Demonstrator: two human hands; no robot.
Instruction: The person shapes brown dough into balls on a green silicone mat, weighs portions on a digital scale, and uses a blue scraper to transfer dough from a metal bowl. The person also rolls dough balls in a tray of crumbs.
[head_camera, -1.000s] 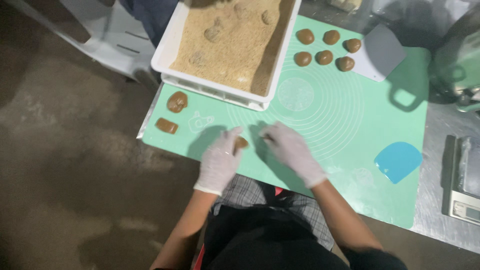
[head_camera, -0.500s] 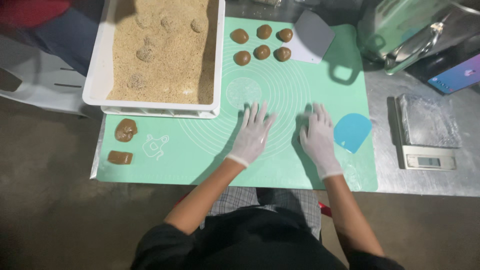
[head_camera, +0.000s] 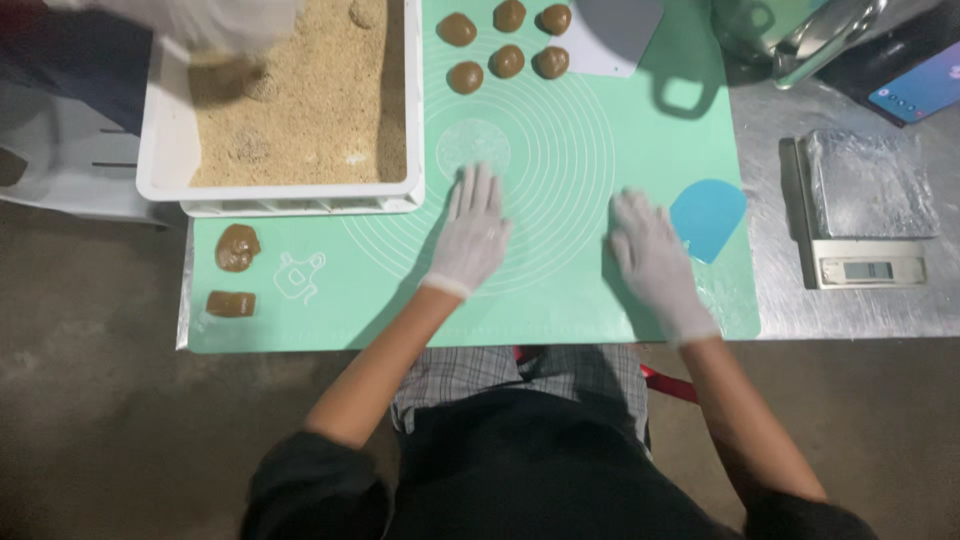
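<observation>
My left hand (head_camera: 472, 235), in a white glove, lies flat with fingers spread on the green silicone mat (head_camera: 560, 300), near its printed circles. My right hand (head_camera: 650, 258), also gloved, rests flat on the mat just left of a blue plastic scraper (head_camera: 708, 217). Neither hand holds anything. Several brown dough balls (head_camera: 506, 42) sit in two rows at the mat's far edge. A brown dough lump (head_camera: 237, 246) and a small brown block (head_camera: 231, 304) lie at the mat's left end.
A white tray of sandy crumbs (head_camera: 290, 195) stands at the far left, with another person's gloved hand (head_camera: 215, 25) above it. A grey scraper (head_camera: 615, 35) lies past the balls. A foil-wrapped scale (head_camera: 865, 210) sits on the steel table at right, a phone (head_camera: 920, 85) beyond.
My hands have spread further apart on the mat; the right one now lies next to the blue scraper. The view has shifted slightly. Another person's gloved hand has come in over the tray.
</observation>
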